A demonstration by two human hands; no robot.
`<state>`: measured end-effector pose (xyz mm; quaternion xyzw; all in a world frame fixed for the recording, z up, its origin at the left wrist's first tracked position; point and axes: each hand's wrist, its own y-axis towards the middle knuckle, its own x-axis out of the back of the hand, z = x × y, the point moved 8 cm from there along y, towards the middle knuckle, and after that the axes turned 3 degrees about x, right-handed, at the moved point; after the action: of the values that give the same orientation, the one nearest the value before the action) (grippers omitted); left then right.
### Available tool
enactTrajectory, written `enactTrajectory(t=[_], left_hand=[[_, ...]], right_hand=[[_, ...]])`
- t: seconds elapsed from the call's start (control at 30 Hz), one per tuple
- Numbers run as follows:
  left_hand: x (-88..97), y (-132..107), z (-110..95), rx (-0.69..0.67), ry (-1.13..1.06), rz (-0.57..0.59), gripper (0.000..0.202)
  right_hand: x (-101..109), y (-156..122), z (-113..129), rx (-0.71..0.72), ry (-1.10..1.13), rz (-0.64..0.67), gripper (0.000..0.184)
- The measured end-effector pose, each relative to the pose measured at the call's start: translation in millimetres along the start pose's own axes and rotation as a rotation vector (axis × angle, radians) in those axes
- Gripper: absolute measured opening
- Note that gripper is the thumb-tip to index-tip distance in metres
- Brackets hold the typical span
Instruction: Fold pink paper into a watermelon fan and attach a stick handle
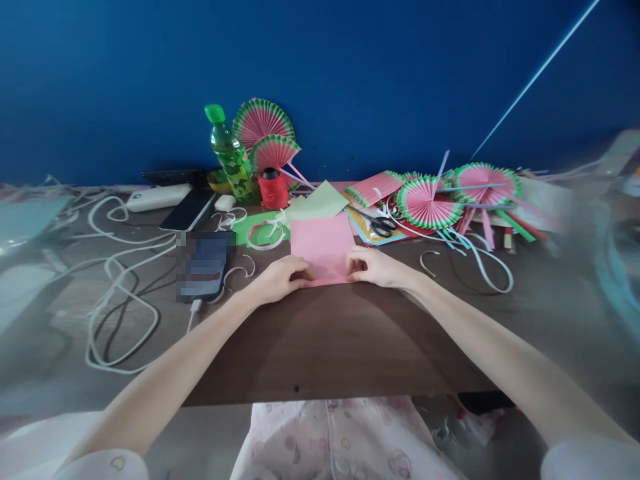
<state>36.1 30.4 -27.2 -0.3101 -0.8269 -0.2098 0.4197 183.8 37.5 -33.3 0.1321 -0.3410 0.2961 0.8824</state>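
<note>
The pink paper (323,245) is lying flat mid-table (320,353), and both hands are working its near edge: the left hand (280,277) is pinching the near left corner and the right hand (374,267) the near right, fingers pressed down on the sheet. Just behind it, scissors (381,225) and a pale green sheet (320,200) are sitting. A phone (205,267) is charging off to the left, and watermelon paper fans (430,200) are piling up on the right.

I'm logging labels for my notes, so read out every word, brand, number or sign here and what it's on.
No text is readable.
Phone screen: blurred, unreadable.
Green bottle label: pattern only, any print too small.
Pink paper, held by left hand and right hand: blank.
</note>
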Motion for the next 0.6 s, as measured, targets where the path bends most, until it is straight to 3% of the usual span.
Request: enactTrajectory(t=[0.6], left_hand=[[-0.9,-2.1,-5.1,-0.023,0.027,0.015,0.01]], right_hand=[[-1.1,-3.6,1.0,0.017,0.022,-0.007,0.012]])
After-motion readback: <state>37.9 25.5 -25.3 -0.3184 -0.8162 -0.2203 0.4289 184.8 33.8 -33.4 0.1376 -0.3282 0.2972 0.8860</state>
